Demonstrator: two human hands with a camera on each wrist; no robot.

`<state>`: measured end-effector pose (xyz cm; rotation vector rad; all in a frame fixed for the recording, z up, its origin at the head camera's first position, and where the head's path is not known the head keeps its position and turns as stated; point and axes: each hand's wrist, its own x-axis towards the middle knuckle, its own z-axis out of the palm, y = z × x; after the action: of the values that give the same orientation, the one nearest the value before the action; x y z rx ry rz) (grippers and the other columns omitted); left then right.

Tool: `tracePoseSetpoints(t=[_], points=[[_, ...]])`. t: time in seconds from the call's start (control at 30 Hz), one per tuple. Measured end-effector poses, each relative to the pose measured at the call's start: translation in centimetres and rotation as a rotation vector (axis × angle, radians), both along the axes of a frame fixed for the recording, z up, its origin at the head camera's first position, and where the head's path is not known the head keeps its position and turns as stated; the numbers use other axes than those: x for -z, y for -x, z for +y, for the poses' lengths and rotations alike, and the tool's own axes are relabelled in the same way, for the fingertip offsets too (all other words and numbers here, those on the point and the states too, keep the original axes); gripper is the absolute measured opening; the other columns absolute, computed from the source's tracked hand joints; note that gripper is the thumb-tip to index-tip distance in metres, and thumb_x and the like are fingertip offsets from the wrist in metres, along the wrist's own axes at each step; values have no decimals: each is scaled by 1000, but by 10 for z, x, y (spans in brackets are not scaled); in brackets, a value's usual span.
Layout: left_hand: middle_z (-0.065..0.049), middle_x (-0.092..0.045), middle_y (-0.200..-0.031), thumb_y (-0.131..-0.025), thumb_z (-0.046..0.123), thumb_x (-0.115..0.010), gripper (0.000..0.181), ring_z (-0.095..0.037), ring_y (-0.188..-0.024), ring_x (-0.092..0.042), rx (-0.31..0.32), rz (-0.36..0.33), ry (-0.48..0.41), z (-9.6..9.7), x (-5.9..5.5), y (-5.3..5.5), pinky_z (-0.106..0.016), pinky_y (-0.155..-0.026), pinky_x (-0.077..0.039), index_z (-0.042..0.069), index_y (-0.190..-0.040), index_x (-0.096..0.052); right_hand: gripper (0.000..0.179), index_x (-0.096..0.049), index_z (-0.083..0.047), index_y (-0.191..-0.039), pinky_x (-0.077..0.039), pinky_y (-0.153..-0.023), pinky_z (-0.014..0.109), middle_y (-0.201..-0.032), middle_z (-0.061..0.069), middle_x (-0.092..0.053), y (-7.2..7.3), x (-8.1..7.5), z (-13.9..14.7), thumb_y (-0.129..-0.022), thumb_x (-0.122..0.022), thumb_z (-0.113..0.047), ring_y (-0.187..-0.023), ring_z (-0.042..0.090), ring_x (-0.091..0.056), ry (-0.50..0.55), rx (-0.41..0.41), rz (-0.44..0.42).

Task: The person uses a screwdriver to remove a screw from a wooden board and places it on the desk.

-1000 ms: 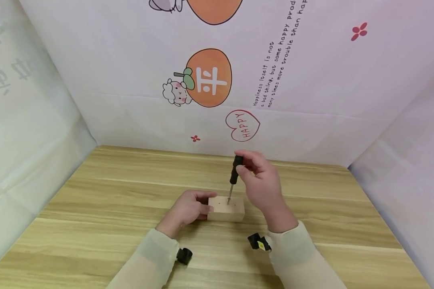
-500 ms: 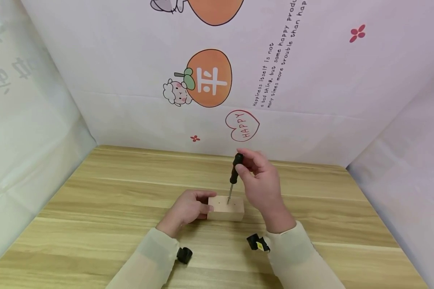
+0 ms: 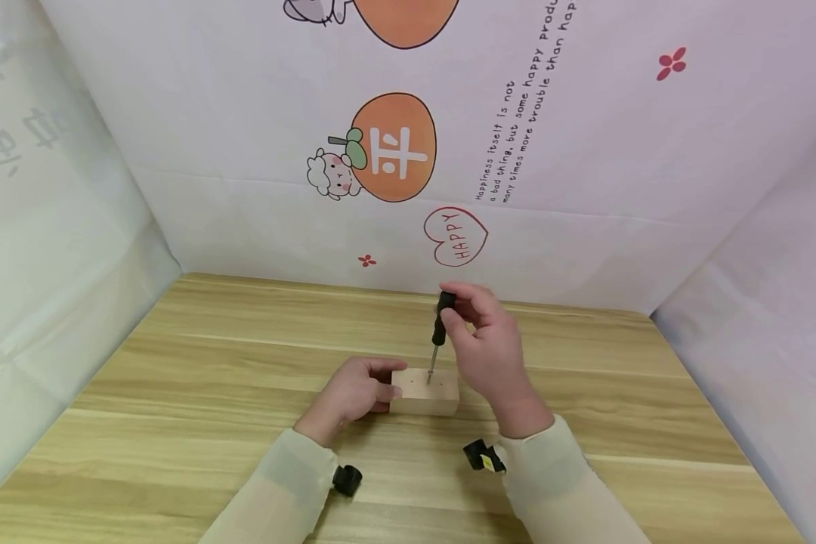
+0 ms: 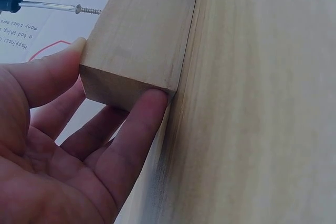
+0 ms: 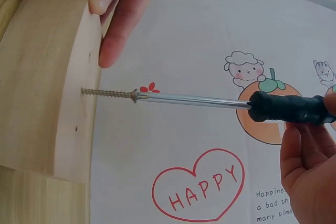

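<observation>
A pale wooden block (image 3: 425, 406) lies on the table, gripped at its left end by my left hand (image 3: 352, 389). In the left wrist view, the thumb is at the block's top edge (image 4: 142, 30) and a fingertip presses low on its end face. My right hand (image 3: 491, 344) holds the black handle of a screwdriver (image 3: 439, 329) near its top. The screwdriver's shaft leans slightly, its tip meeting the head of a screw (image 5: 107, 93). Most of the screw's thread still shows above the block. Small dark holes flank it on either side. The tip's fit inside the head is hidden.
The wood-grain table (image 3: 197, 423) extends around both arms. Behind it rises a white printed cloth (image 3: 245, 227), close to the right hand. Cloth walls also stand at the left and right. Small black devices (image 3: 347, 480) sit at both wrists.
The fingers of my right hand shift slightly about the screwdriver's handle, the hand dipping a little left. The block, the screw and my left hand look unmoved.
</observation>
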<state>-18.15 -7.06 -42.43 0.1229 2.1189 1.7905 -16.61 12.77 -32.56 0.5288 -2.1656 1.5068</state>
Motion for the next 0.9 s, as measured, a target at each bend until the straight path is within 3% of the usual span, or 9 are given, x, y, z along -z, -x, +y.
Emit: tracePoseSetpoints(t=[0.13,0.27,0.37,0.5,0.6,0.73,0.9], points=[[-13,-59,-128,-85,0,-75,45,-21,-92,-65,4,1,1,0,0,0,-39,-75,-58,8,-129,-69,31,-67,-10,-123,-54,-81,30,-110,7,-61,0,0,1,-95,-62,4,-96,24,-66,32,-42,-17],[-13,-59,-128,-86,1,-75,44,-20,-92,-65,6,1,3,0,-1,0,-38,-76,-58,9,-129,-69,28,-68,-12,-119,-52,-78,32,-103,5,-56,0,-2,1,-92,-72,-5,-90,18,-60,-15,15,-26],[-13,-60,-127,-86,0,-75,44,-20,-92,-66,6,0,2,0,-1,0,-38,-76,-58,9,-128,-69,25,-70,-13,-118,-50,-76,31,-101,4,-55,0,-3,2,-94,-70,-6,-89,16,-59,-32,50,-25],[-13,-60,-127,-86,1,-75,44,-20,-91,-66,7,-3,0,-1,-1,-1,-38,-75,-58,9,-128,-69,29,-70,-12,-119,-52,-77,29,-107,4,-63,-1,-2,2,-96,-61,4,-93,18,-63,33,8,-26],[-12,-60,-127,-86,1,-76,43,-20,-92,-66,7,-9,-2,-1,0,-1,-38,-75,-58,10,-128,-70,30,-68,-10,-121,-54,-77,28,-112,6,-66,-1,-1,2,-95,-62,5,-94,20,-64,79,-40,-32],[-12,-60,-127,-86,1,-76,43,-20,-92,-66,5,-13,-3,0,1,1,-38,-75,-58,11,-127,-70,28,-65,-11,-122,-56,-73,27,-109,4,-66,0,1,1,-95,-68,-3,-92,18,-64,61,-41,-45],[-12,-59,-129,-86,1,-75,43,-21,-92,-66,8,-13,-4,-1,1,1,-38,-76,-58,11,-128,-70,29,-63,-10,-127,-55,-83,29,-115,7,-65,1,1,1,-99,-59,0,-101,19,-66,59,-72,-46]])
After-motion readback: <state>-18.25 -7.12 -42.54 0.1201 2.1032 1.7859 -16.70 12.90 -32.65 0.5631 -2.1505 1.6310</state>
